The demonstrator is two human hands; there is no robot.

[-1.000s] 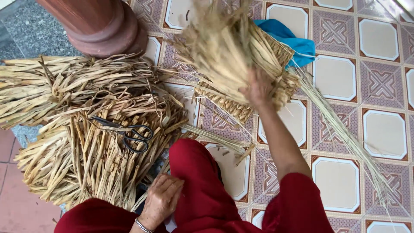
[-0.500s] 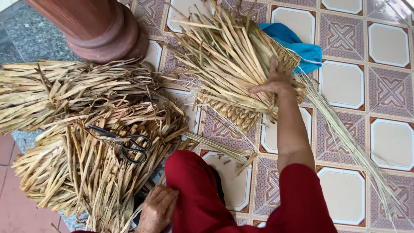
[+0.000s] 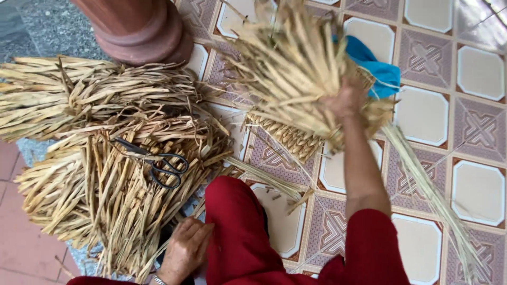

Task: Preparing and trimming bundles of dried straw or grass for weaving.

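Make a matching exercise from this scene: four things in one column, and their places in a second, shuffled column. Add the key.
Things:
1. scissors
2. blue cloth
3. left hand
4. right hand

Places:
A. gripping the raised straw bundle
B. lying on the straw pile
C. on the tiled floor, behind the raised bundle
D. low down, at the pile's near edge beside the red trouser leg

Pairs: 1-B, 2-C, 3-D, 4-A
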